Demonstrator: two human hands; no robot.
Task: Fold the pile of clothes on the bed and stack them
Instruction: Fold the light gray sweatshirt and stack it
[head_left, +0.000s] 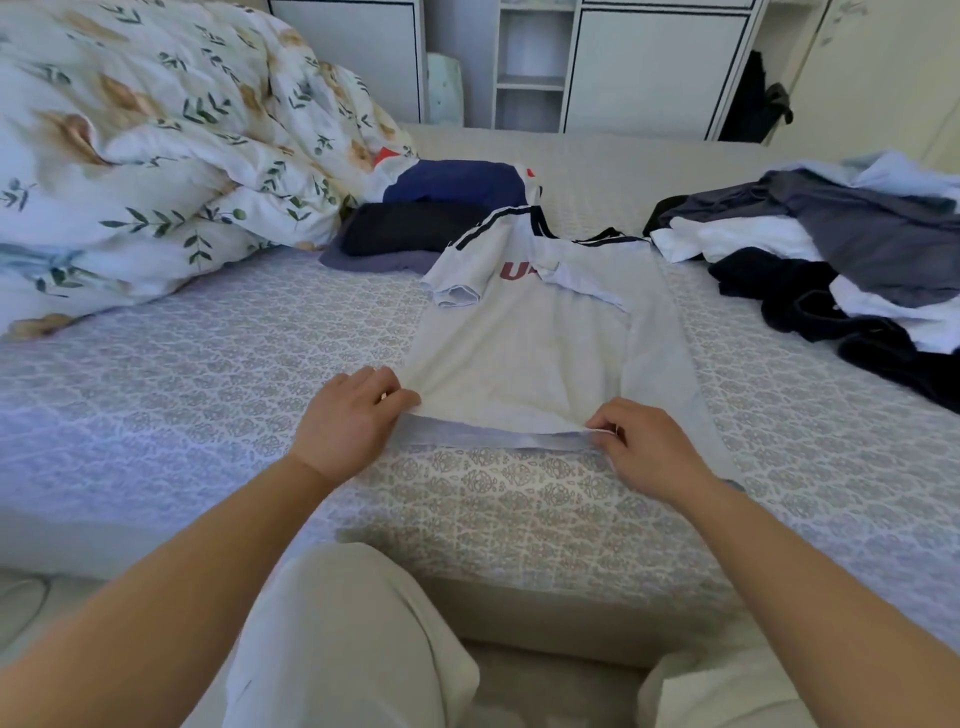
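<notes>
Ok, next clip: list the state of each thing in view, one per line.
White jersey: flat on the bed, sleeves folded in, bottom hem gripped.
Left hand: grips the hem's left corner.
Right hand: pinches the hem's right side.
Folded stack: dark items, piled behind the jersey.
Unfolded pile: heaped at right.
Floral duvet: bunched at left.

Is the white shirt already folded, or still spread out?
Partly folded: the white shirt lies flat, both sleeves turned inward, its length not yet folded.
</notes>
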